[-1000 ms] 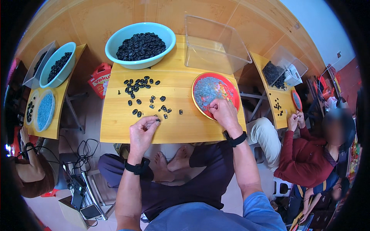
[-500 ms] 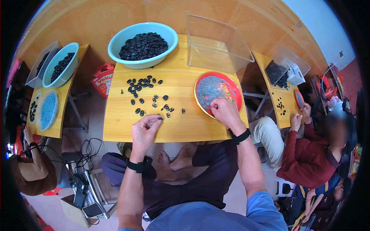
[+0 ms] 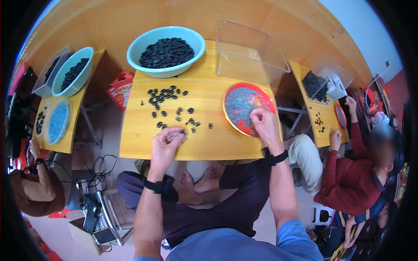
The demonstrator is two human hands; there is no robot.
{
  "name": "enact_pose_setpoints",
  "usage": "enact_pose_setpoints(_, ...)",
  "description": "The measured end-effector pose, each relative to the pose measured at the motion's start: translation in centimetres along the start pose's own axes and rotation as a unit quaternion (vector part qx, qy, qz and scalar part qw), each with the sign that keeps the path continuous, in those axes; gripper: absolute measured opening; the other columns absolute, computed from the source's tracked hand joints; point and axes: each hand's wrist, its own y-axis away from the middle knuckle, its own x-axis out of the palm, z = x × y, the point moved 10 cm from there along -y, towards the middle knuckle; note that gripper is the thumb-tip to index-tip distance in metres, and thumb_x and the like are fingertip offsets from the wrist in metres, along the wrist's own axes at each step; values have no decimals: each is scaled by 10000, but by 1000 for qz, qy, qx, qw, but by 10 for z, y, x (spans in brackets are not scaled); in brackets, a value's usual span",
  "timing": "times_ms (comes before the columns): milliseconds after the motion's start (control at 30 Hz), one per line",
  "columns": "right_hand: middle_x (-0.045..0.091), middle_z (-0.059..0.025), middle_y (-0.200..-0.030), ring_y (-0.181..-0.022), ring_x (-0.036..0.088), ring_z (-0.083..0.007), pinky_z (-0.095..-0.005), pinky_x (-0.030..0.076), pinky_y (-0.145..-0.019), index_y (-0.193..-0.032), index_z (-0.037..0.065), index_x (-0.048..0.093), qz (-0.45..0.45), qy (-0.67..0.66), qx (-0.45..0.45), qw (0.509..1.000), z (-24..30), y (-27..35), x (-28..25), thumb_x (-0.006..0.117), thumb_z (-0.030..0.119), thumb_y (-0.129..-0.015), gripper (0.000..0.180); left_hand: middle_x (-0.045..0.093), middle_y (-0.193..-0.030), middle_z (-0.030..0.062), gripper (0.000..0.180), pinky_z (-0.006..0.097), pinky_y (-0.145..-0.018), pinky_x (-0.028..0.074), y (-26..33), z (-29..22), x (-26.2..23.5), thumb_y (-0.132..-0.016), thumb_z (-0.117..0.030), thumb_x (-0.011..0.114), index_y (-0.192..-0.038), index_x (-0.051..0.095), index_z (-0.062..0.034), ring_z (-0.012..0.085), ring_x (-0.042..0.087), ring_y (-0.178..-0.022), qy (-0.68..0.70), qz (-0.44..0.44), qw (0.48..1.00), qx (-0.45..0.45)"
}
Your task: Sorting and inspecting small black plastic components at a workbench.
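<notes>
My left hand is above the front edge of the yellow table, with thumb and forefinger pinched on a small black plastic piece. Beyond it lie several loose black two-holed pieces of the same look, some grouped farther back and some scattered nearer. My right hand hovers at the near right rim of a round red tray with a gold edge. Its fingertips are closed together; whatever they hold is too small to make out. Many thin grey metal pieces cover much of the tray.
A light-blue basin full of black pieces stands at the table's back left, beside a clear plastic bin. Side tables hold similar basins and trays. A person in a dark red top works at the right; another person's arm shows left.
My right hand has shifted right across the tray, fingertips still together. The left hand keeps its pinch. The right-hand co-worker has raised one hand toward the white basket. The whole view has shifted slightly.
</notes>
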Motion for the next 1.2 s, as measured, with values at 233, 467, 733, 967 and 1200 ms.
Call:
enact_pose_setpoints(233, 702, -125, -869, -828, 677, -317, -424, 528, -730, -848, 64, 721, 91, 66, -11, 994, 24, 5, -3, 684, 124, -820, 76, 715, -916, 83, 164, 227, -753, 538, -3, 6, 0, -919, 7, 647, -1077, 644, 50, 105, 678, -817, -24, 0, 1000, -7)
enact_pose_setpoints(467, 706, -154, -848, -808, 683, -333, -439, 535, -728, -814, 65, 731, 118, 143, 4, 983, 31, 8, 18, 700, 145, -799, 87, 715, -925, 76, 164, 234, -779, 541, -1, 4, 1, -911, 18, 655, -1071, 648, 53, 99, 671, -816, -41, -5, 999, 2)
enact_pose_setpoints(733, 685, -173, -768, -760, 673, -372, -458, 541, -705, -799, 68, 728, 135, 218, -11, 966, 32, -3, 29, 629, 115, -787, 110, 712, -922, 67, 165, 224, -774, 536, -2, 5, -1, -912, 14, 657, -1072, 650, 52, 95, 665, -813, -24, -5, 1000, 3)
enact_pose_setpoints(967, 664, -97, -675, -650, 667, -174, -319, 526, -625, -838, 12, 671, 0, -77, 59, 995, 25, 3, -10, 654, 55, -803, 57, 702, -916, 53, 179, 220, -762, 530, -2, 11, -2, -908, 5, 667, -1082, 649, 44, 87, 657, -810, 2, -2, 1000, 0)
enact_pose_setpoints(1200, 679, -32, -824, -744, 657, -96, -236, 519, -660, -948, -12, 686, 76, -240, -66, 966, 119, 37, 48, 653, -17, -862, 93, 698, -872, 42, 175, 217, -734, 523, -2, 8, 4, -899, -2, 681, -1067, 658, 42, 80, 651, -788, -14, 0, 1000, -9)
